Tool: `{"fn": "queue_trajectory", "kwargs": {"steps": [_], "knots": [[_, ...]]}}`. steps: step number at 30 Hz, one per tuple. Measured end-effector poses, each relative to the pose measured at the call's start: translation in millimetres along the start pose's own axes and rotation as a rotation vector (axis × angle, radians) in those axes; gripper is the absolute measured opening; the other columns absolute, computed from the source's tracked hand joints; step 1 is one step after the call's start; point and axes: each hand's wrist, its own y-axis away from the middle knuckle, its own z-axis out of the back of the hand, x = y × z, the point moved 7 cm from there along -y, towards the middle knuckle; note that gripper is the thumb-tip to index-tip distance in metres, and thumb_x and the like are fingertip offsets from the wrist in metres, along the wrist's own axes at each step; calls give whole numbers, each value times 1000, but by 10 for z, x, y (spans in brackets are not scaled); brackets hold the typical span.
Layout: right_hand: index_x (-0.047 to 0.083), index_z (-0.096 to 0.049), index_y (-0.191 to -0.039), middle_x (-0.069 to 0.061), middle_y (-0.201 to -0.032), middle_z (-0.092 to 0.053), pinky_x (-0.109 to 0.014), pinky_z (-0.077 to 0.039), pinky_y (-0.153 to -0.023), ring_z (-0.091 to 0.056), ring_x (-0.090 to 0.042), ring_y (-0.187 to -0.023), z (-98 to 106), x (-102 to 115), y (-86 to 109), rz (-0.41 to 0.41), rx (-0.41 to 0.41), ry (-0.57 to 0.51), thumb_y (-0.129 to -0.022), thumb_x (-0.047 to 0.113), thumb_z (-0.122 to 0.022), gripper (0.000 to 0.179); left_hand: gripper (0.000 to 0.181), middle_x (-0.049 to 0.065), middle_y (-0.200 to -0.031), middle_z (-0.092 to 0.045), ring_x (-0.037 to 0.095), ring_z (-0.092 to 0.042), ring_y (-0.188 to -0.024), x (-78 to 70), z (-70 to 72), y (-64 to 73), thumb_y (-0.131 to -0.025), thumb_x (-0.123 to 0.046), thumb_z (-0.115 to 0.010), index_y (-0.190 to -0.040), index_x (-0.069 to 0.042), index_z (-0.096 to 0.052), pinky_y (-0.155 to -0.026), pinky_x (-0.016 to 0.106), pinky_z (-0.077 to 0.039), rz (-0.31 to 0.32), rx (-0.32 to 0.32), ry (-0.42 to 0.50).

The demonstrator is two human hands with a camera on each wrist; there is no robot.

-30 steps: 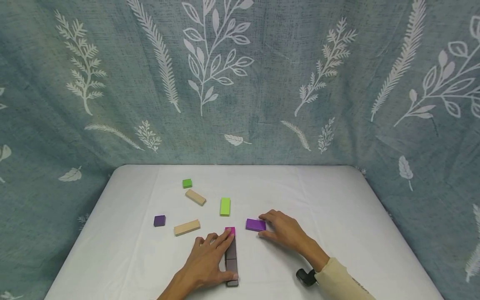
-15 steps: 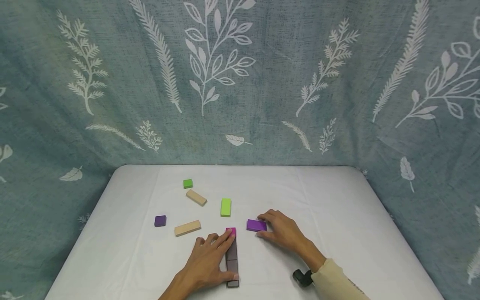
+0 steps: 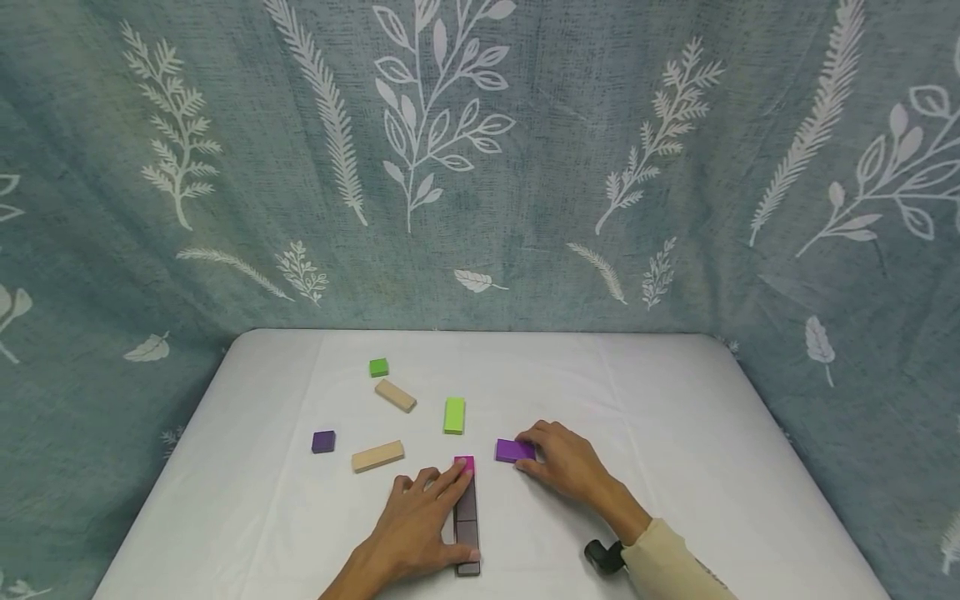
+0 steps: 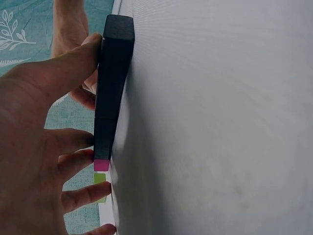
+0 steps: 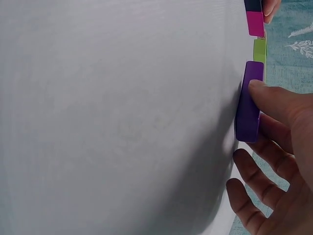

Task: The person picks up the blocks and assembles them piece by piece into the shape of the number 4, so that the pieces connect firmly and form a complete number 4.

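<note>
My left hand (image 3: 416, 523) lies along a straight row made of dark grey blocks (image 3: 467, 508) with a pink block (image 3: 464, 463) at its far end. Its thumb touches the near end, and extended fingertips rest on the pink part. In the left wrist view the thumb presses the side of the dark block (image 4: 112, 68) while the other fingers are spread. Right of the row, my right hand (image 3: 566, 462) pinches one end of a purple block (image 3: 512, 451) between thumb and forefinger. The right wrist view has the thumb on the block's (image 5: 250, 112) near face, the other fingers loose below.
A lime green block (image 3: 454, 416) lies beyond the row. To the left are two beige blocks (image 3: 377, 456), a small dark purple block (image 3: 323, 442) and a small green block (image 3: 378, 367). A black wrist device (image 3: 603, 557) sits by the right sleeve. A patterned curtain (image 3: 480, 167) hangs behind the table.
My right thumb and forefinger have drawn in from beside the purple block to hold its right end. The left hand stays on the row. The head view has shifted slightly.
</note>
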Motion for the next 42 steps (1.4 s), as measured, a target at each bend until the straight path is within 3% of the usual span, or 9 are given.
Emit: {"fn": "queue_trajectory", "kwargs": {"steps": [17,42], "knots": [[15,-73,-117,5,-109,-68,-38,-55,-84,-64,-14,-98,44,93,2,38,12,-31,-86,35,-81,38,101,0,-163,-33,27,-42,-136,4,-7,-3,-80,-76,-64,-158,-18,-36,-100,55,-36,6,19,12],[17,-73,-117,7,-111,-67,-38,-54,-85,-61,-12,-101,27,284,-20,85,63,-56,-87,35,-80,35,101,1,-163,-34,28,-44,-135,13,2,-2,-81,-77,-63,-158,-17,-37,-97,54,-37,-7,-2,11]]}}
